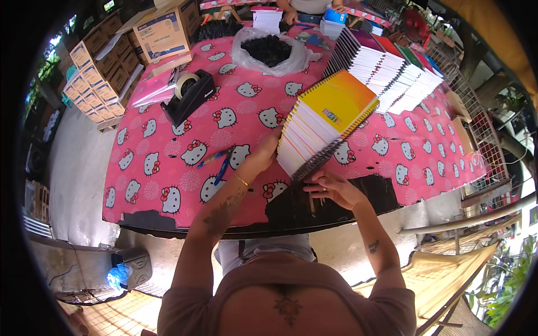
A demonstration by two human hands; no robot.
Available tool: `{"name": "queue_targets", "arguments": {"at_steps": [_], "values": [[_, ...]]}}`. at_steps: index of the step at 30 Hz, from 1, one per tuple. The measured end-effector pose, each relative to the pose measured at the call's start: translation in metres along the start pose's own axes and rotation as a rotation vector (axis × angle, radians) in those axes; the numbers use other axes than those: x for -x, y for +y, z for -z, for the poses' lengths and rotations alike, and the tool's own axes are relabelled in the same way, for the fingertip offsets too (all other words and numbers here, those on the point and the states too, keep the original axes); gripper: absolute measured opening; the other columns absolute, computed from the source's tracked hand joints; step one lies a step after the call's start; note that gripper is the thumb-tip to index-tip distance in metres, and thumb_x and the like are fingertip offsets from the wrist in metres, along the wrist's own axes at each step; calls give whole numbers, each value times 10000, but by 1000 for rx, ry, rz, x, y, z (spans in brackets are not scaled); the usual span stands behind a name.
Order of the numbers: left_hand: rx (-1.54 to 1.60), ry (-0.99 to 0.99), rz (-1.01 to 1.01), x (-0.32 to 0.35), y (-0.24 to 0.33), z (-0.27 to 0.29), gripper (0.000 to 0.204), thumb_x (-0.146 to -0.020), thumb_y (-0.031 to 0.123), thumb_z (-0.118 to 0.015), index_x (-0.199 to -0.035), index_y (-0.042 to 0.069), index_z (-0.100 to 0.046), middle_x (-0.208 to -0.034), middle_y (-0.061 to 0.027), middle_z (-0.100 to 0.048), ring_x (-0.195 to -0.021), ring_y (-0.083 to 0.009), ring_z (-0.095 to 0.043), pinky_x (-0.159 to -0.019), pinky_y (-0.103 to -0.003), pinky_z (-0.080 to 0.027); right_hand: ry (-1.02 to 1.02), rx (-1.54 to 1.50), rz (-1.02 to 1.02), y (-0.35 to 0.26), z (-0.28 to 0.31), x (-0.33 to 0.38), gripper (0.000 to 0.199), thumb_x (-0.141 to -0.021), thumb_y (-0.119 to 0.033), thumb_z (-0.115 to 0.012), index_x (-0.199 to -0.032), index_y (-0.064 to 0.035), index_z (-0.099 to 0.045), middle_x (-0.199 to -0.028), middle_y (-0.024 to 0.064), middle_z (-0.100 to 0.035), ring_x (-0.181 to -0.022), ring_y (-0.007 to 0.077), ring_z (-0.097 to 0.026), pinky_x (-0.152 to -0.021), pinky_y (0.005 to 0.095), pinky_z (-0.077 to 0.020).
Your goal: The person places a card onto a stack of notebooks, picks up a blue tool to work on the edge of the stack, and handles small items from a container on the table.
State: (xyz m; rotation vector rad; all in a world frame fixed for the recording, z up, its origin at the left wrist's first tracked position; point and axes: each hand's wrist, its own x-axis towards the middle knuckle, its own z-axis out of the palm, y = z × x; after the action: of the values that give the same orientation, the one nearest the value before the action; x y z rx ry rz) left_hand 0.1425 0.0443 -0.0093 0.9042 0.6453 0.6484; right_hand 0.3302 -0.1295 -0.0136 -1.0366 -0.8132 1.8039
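A stack of spiral notebooks (339, 106) with a yellow-orange top cover leans in front of me, white page edges and dark coils facing my side. My left hand (266, 151) grips its left side, the fingertips hidden by the notebooks. At the lower right corner is my right hand (338, 189), fingers stretched and apart beside the coils; whether they touch cannot be made out. Blue pens (222, 168) lie left of my left hand. Behind the stack, tall rows of other spiral notebooks (386, 70) lean together, with purple, red, green and blue covers.
The pink cartoon-cat tablecloth (246, 106) is torn near my edge, baring a black surface (367, 193). A tape dispenser (190, 98), a plastic bag of black coils (268, 50) and cardboard boxes (162, 36) stand farther off. Another person's hand (291, 17) is across the table.
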Motion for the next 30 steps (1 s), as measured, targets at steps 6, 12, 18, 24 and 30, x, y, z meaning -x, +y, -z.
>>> {"name": "queue_targets", "arguments": {"at_steps": [6, 12, 18, 24, 30], "values": [[54, 160, -161, -11, 8, 37, 507, -995, 437, -418, -1159, 1, -618, -1104, -79, -654, -1011, -184, -584, -900, -315, -436, 21, -349, 174, 41, -52, -37, 257, -905, -201, -617, -1126, -101, -531, -1190, 33, -516, -1260, 255, -464, -1000, 471, -414], [-1193, 446, -459, 63, 30, 82, 464, -888, 307, -609, -1272, 56, -543, -1133, -180, -610, -1075, -281, -576, -953, -360, -429, 30, -492, 253, 52, -81, -77, 270, -885, -188, -611, -1148, -159, -553, -1245, -30, -497, -1287, 255, -432, -1018, 515, -387], [-1811, 506, -561, 130, 4, 117, 543, -849, 272, -646, -1335, 83, -494, -1248, -239, -492, -1168, -422, -461, -962, -486, -409, 184, -355, 238, 46, -93, -102, 388, -883, -187, -606, -1251, -133, -496, -1353, -2, -425, -1293, 259, -417, -1025, 486, -379], [-1089, 411, -410, 137, 18, 150, 498, -917, 328, -546, -1321, 43, -490, -1157, -194, -600, -1105, -324, -565, -915, -450, -466, -151, 795, 766, -82, -169, -17, 343, -892, -142, -606, -1219, -66, -534, -1308, 111, -519, -1145, 273, -557, -918, 401, -461], [1, -71, -322, 130, 94, 11, 465, -970, 260, -429, -1362, 12, -395, -1141, -157, -611, -1035, -247, -627, -873, -393, -499, 151, 1505, 876, -240, -181, -58, 198, -862, -204, -613, -986, -70, -690, -888, 122, -700, -845, 283, -674, -789, 381, -512]]}}
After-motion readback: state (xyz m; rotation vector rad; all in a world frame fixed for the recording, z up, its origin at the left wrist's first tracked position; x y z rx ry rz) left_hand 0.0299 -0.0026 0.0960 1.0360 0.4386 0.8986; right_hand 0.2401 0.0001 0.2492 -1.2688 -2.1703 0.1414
